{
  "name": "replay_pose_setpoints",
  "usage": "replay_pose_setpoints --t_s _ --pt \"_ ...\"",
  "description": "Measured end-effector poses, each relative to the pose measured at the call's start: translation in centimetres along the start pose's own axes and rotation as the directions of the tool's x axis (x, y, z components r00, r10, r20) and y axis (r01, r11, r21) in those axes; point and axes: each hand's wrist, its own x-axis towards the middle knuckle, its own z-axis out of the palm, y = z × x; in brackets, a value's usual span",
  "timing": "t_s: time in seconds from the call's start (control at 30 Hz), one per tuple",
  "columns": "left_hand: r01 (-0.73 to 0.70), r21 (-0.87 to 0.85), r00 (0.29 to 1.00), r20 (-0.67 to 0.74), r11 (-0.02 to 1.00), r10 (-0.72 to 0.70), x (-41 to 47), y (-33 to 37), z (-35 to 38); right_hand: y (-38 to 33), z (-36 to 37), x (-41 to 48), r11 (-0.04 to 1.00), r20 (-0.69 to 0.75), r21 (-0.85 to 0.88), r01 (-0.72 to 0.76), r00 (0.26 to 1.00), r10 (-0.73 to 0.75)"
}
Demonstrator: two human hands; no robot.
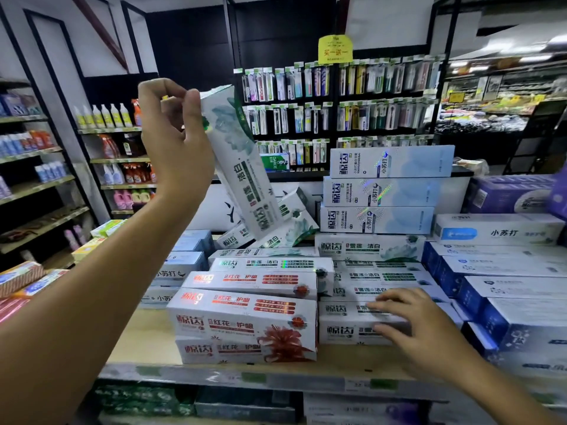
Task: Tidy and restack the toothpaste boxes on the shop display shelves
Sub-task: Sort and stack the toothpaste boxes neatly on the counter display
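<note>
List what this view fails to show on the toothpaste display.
1. Head view: top corner of the lifted green box, hidden by the left hand.
2. Head view: print on the front green stack, partly covered by the right hand.
3. Head view: lower-shelf boxes, blurred and cut by the bottom edge.

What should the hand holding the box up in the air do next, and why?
Probably bring the green box in the left hand down and lay it flat on the green stack under the right hand. It hangs tilted in the air, its print matches that stack, and the right hand rests flat there.
</note>
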Motion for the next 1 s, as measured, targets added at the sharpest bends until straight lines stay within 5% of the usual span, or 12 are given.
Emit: replay_pose_setpoints --t_s 0.2,0.47,0.57,0.73,1.0 --pt "0.394 -0.234 0.907 -0.060 0.889 -0.417 -1.2 -0.3 1.0 -5.1 -2.5 2.2 0.921 -0.191 0.390 0.017 0.979 0.063" --pt "0.716 -0.373 0.655 0.069 0.590 -0.752 -4.0 -0.4 2.2 -9.6 -3.0 2.9 0.655 0.073 0.748 -0.110 0.994 0.084" --pt "0.767 -0.335 0.609 0.110 0.547 -0.786 -5.1 -0.3 1.9 -10.0 -2.8 2.0 0.430 0.217 0.875 -0.221 0.974 0.061" --pt "0.857 -0.285 0.510 0.335 0.430 -0.792 -7.7 -0.4 1.5 -10.1 -2.5 0.7 0.276 0.352 0.898 -0.342 0.936 0.014" --pt "0.910 -0.167 0.403 0.567 0.379 -0.719 -10.8 -1.0 2.5 -9.1 -1.7 -0.3 0.357 0.344 0.865 -0.352 0.935 0.088"
